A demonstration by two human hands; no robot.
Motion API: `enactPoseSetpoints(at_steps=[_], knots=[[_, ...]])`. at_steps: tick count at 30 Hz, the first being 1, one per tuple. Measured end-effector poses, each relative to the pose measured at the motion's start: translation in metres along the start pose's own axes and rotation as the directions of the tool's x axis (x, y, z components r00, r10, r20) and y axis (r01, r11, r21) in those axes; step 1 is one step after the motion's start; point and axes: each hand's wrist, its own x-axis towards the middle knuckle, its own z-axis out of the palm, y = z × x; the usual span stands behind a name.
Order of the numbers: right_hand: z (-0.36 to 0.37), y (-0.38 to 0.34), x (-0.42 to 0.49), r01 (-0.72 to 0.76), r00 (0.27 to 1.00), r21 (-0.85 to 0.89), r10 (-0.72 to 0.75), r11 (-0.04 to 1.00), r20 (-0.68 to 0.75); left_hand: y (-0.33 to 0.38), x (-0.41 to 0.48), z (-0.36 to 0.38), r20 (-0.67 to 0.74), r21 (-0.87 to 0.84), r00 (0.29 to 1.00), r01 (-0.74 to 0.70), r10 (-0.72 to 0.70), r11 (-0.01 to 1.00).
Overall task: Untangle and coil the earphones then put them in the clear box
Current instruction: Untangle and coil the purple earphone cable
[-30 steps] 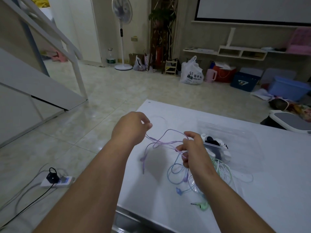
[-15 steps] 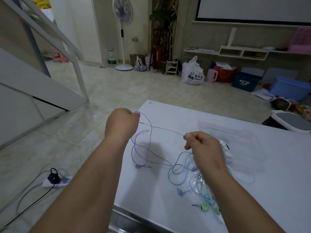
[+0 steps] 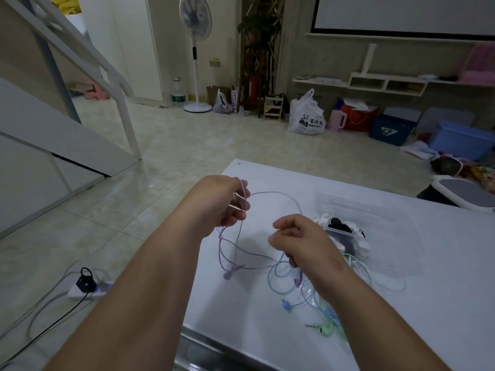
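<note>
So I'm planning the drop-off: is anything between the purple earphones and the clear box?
Nothing visible does: the clear box sits just beyond the right hand, which grips the purple earphones with the left hand. Their cord trails beside the blue earphones, and white and black items occupy the box's near corner.

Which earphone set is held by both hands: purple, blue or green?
The purple earphones: their cable arcs from the left hand to the right hand. The blue earphones and green earphones lie on the table.
</note>
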Motion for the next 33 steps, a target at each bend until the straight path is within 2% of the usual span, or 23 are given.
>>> enactPoseSetpoints(at_steps=[4, 9, 11, 13, 17, 20, 22, 25, 28, 30, 33], knots=[[0.017, 0.001, -0.003, 0.078, 0.996, -0.088, -0.075, 0.993, 0.037, 0.0, -0.003, 0.007, 0.038, 0.096, 0.999, 0.003, -0.007, 0.995], [0.032, 0.003, -0.007, 0.012, 0.99, 0.018, -0.014, 1.0, 0.142, 0.001, -0.003, 0.014, 0.063, 0.133, 0.997, -0.05, 0.042, 0.99], [0.032, -0.001, -0.009, 0.024, 0.993, -0.061, -0.017, 0.998, 0.113, 0.001, -0.003, 0.011, 0.083, 0.133, 0.995, -0.075, 0.064, 0.988], [0.03, -0.003, -0.006, 0.021, 1.0, -0.052, -0.02, 0.998, 0.018, 0.0, -0.002, 0.007, 0.083, 0.211, 0.992, -0.115, 0.099, 0.971], [0.015, -0.011, 0.004, -0.033, 0.978, 0.279, 0.088, 0.96, -0.188, 0.002, -0.003, -0.001, 0.1, 0.38, 0.988, -0.149, 0.12, 0.913], [0.002, -0.017, 0.005, 0.031, 0.959, 0.462, 0.104, 0.887, -0.263, 0.003, -0.008, -0.002, 0.185, 0.42, 0.98, -0.146, 0.073, 0.896], [-0.004, -0.019, 0.005, 0.046, 0.955, 0.522, 0.116, 0.852, -0.273, 0.002, -0.009, 0.0, 0.193, 0.469, 0.978, -0.16, 0.076, 0.869], [-0.008, -0.02, 0.007, -0.008, 0.957, 0.508, 0.154, 0.862, -0.247, -0.005, -0.007, 0.007, 0.232, 0.595, 0.971, -0.195, 0.067, 0.78], [-0.006, -0.02, 0.007, -0.012, 0.951, 0.498, 0.163, 0.867, -0.261, -0.013, -0.006, 0.013, 0.329, 0.712, 0.943, -0.214, -0.049, 0.668], [-0.006, -0.02, 0.007, 0.032, 0.944, 0.534, 0.15, 0.845, -0.294, -0.018, -0.004, 0.015, 0.363, 0.802, 0.927, -0.256, -0.1, 0.539], [-0.008, -0.021, 0.008, 0.081, 0.938, 0.601, 0.143, 0.795, -0.316, -0.024, 0.001, 0.012, 0.341, 0.895, 0.934, -0.287, -0.109, 0.342]])
